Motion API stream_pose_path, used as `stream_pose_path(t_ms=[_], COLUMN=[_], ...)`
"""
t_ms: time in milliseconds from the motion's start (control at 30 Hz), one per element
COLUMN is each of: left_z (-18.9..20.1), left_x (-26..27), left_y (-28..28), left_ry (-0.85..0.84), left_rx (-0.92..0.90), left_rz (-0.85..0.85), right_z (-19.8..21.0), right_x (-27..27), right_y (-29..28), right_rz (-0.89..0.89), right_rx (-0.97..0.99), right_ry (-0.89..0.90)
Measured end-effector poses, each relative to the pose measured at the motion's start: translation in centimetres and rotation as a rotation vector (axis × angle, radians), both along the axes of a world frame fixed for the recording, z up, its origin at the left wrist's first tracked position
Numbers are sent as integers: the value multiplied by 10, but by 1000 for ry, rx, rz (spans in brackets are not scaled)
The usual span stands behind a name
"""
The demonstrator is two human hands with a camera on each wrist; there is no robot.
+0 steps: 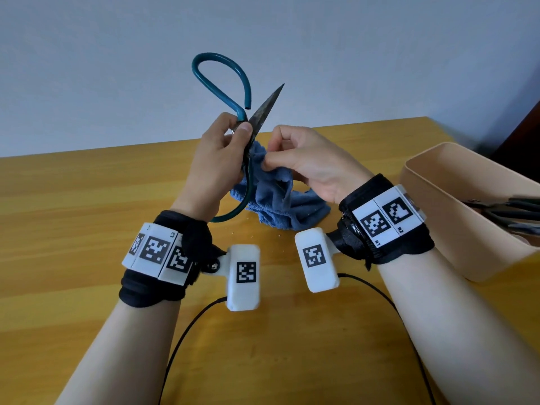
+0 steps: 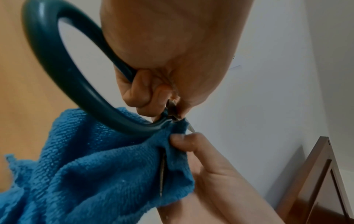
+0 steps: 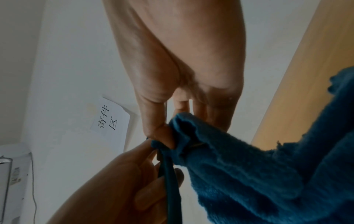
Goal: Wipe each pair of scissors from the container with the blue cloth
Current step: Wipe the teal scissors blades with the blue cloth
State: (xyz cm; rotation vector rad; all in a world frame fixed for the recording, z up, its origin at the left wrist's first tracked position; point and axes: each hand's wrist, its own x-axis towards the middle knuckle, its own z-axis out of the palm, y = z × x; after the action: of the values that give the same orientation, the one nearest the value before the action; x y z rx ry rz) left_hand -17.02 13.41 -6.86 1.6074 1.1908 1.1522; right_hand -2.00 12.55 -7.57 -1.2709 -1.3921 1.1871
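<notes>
Large scissors (image 1: 264, 108) with teal loop handles and dark blades are spread wide above the table. My left hand (image 1: 225, 147) grips them at the pivot, one loop (image 2: 63, 72) arching past the palm. One dark blade points up and right; the other blade is wrapped in the blue cloth (image 1: 277, 197). My right hand (image 1: 298, 157) pinches that cloth (image 3: 229, 174) around the covered blade just below the pivot. The rest of the cloth (image 2: 86, 174) hangs down onto the table.
A beige container (image 1: 444, 206) stands at the right on the wooden table (image 1: 73, 206), with more dark-handled scissors (image 1: 508, 211) inside. Black cables (image 1: 187, 334) run along the table's near part. A pale wall rises behind the far edge.
</notes>
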Motion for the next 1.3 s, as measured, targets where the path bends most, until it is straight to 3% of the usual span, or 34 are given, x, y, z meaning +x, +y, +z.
stream_pose_path(t_ms=[133, 267, 733, 933, 1133, 1300], left_z=[0, 2, 2, 2, 2, 2], left_x=[4, 3, -4, -1, 3, 2], left_y=[-2, -2, 4, 2, -1, 0], left_ry=[23, 16, -33, -14, -11, -16], left_rx=[13, 9, -15, -17, -50, -65], left_rz=[-26, -34, 80, 58, -13, 22], right_z=[0, -3, 0, 1, -5, -4], right_x=[1, -2, 2, 0, -10, -11], right_y=[0, 1, 1, -1, 0, 1], right_rz=[-48, -94, -35, -9, -122, -80], right_rx=[-3, 26, 5, -2, 89, 75], right_ry=[222, 306, 105, 92, 233, 158])
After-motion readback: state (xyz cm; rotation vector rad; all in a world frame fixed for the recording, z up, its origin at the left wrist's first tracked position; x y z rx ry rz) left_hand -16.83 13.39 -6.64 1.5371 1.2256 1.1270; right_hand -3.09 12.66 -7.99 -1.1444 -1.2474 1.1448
